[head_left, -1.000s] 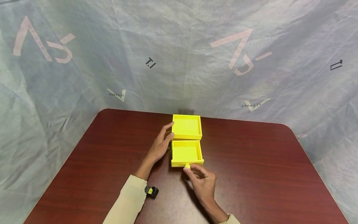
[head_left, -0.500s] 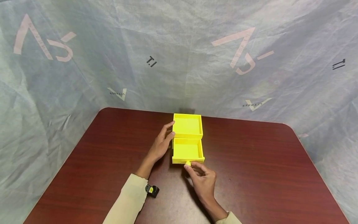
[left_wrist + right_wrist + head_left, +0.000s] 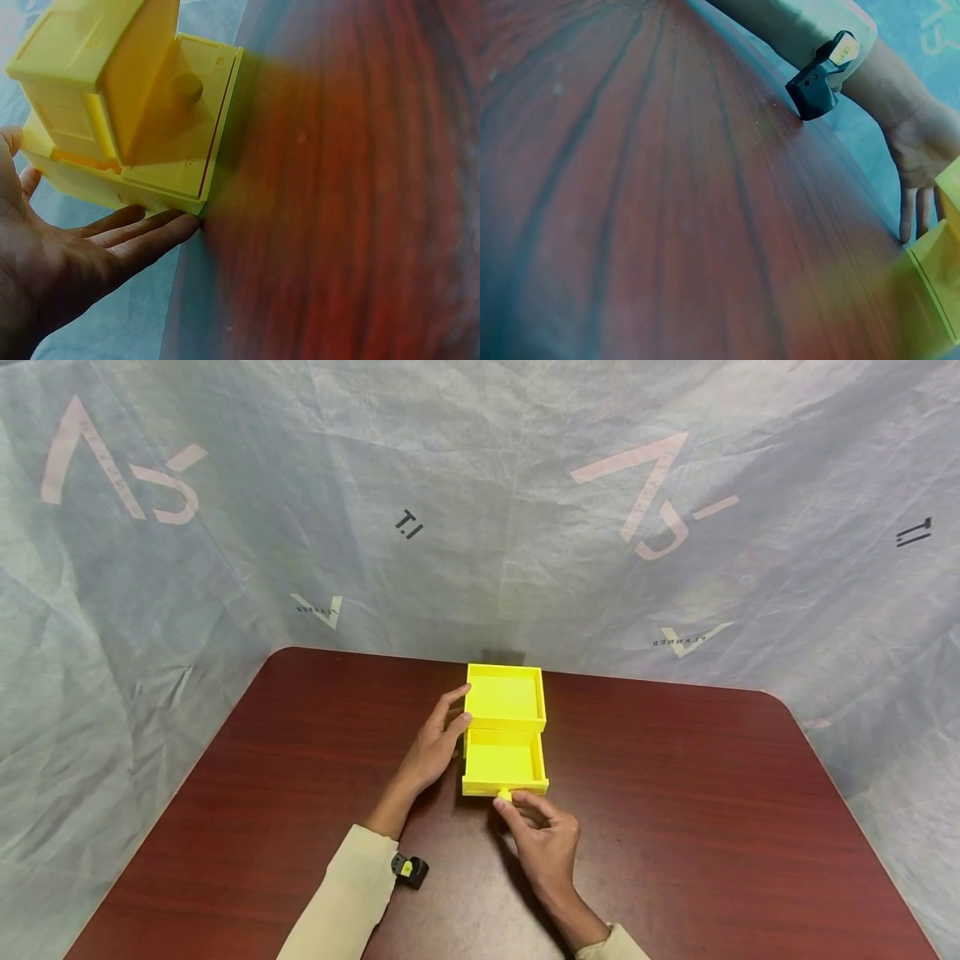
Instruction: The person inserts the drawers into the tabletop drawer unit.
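A small yellow drawer cabinet (image 3: pixel 506 724) with a tray-like top stands near the table's back edge. Its upper drawer (image 3: pixel 501 758) is pulled out toward the person, with nothing inside. My right hand (image 3: pixel 549 852) pinches that drawer's knob (image 3: pixel 505 794) between thumb and fingers. Against the cabinet's left side rests my left hand (image 3: pixel 429 752), fingers fairly straight, thumb and index at the top edge. In the left wrist view, a lower drawer front (image 3: pixel 199 124) with a round knob (image 3: pixel 187 88) sits closed under the pulled-out one. The right wrist view misses the right hand.
The cabinet stands on a dark red wooden table (image 3: pixel 697 802) with rounded back corners. Grey printed cloth (image 3: pixel 487 527) hangs behind and at both sides. A black wrist device (image 3: pixel 409 870) is worn at the left sleeve (image 3: pixel 345 885).
The upper drawer has slid slightly in toward the cabinet, pushed by my right hand on its knob; the gap behind it has narrowed. My left hand stays at the cabinet's side.
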### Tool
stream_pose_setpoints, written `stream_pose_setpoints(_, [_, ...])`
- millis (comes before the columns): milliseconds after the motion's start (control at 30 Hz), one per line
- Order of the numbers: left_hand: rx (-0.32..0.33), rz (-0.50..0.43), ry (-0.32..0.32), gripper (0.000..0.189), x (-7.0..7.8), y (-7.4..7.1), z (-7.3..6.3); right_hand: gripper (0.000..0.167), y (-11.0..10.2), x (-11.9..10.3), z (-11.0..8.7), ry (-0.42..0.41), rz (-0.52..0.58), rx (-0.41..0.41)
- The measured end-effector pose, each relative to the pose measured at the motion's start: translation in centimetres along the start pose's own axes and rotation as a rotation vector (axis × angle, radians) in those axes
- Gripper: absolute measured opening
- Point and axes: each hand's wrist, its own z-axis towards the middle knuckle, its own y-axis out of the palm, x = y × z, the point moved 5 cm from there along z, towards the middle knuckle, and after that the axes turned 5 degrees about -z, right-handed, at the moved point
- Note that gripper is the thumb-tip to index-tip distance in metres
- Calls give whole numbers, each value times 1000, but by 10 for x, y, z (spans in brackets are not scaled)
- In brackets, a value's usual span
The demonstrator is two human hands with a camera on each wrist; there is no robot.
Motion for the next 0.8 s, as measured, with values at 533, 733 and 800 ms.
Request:
stream_pose_setpoints(533, [10, 15, -14, 48, 0, 0, 0, 14, 5, -1, 3, -30, -26, -5])
stream_pose_setpoints(733, [14, 8, -24, 47, 0, 0, 0, 14, 4, -5, 3, -3, -12, -2])
stream_pose_setpoints(800, [13, 6, -22, 48, 0, 0, -1, 14, 4, -13, 4, -16, -13, -3])
